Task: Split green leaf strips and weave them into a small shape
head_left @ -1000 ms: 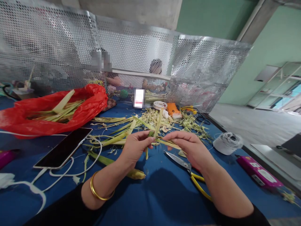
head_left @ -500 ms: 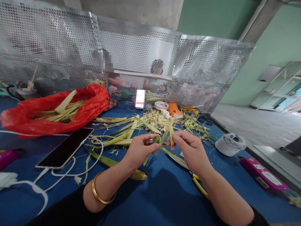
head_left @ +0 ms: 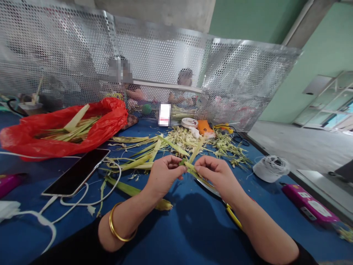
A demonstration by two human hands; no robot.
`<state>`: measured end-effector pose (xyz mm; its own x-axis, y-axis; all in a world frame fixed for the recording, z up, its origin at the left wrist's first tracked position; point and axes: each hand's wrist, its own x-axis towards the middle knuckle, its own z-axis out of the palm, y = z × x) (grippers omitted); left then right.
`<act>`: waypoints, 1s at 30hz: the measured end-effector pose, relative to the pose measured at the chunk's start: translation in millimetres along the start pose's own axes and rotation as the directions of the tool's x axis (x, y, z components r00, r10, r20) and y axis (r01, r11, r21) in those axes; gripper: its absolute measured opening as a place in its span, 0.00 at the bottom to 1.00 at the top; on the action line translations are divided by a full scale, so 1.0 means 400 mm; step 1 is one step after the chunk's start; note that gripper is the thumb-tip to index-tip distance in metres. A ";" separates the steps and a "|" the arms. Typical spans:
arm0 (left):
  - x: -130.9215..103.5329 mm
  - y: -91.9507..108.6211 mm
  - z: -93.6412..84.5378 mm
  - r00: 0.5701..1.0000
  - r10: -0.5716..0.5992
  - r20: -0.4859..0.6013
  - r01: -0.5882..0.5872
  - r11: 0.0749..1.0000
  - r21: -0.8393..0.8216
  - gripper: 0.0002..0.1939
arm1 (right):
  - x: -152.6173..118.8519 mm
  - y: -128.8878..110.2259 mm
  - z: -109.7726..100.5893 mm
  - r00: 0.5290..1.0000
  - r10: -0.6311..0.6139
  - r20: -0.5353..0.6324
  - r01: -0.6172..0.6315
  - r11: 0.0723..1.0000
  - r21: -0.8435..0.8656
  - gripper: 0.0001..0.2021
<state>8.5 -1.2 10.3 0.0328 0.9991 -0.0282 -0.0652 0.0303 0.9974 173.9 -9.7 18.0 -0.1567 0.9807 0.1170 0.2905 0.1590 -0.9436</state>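
Observation:
My left hand and my right hand meet over the blue table, both pinching narrow green-yellow leaf strips that cross between the fingertips. One strip end sticks up and away toward the back. A gold bangle circles my left wrist. Yellow-handled scissors lie on the table, partly hidden under my right hand and forearm.
Loose leaf strips and trimmings litter the table behind my hands. At left: a red bag of leaves, a phone with white cable. At right: a white string spool and pink box. A perforated metal screen has people behind it.
My right hand lifted a strip end upward, then folded it down toward my left hand. The hands are now closer together.

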 end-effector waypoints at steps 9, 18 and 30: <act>-0.004 -0.001 0.002 1.000 0.005 -0.027 -0.005 1.000 -0.012 0.11 | 0.004 -0.012 0.006 0.996 0.085 -0.027 -0.083 0.993 0.080 0.08; -0.005 -0.005 0.007 0.999 -0.024 -0.032 0.022 0.998 -0.051 0.13 | 0.005 -0.001 0.003 0.992 0.125 -0.016 -0.122 0.984 0.128 0.05; -0.013 -0.011 0.014 0.996 0.000 -0.090 -0.004 0.999 -0.045 0.10 | 0.001 0.013 0.008 0.998 0.004 -0.062 -0.007 0.998 -0.062 0.07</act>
<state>14.3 -6.6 6.5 -0.0575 0.9978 -0.0337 -0.1100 0.0272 0.9936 172.3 -8.8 12.4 -0.0964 0.9864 0.1328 0.3494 0.1584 -0.9235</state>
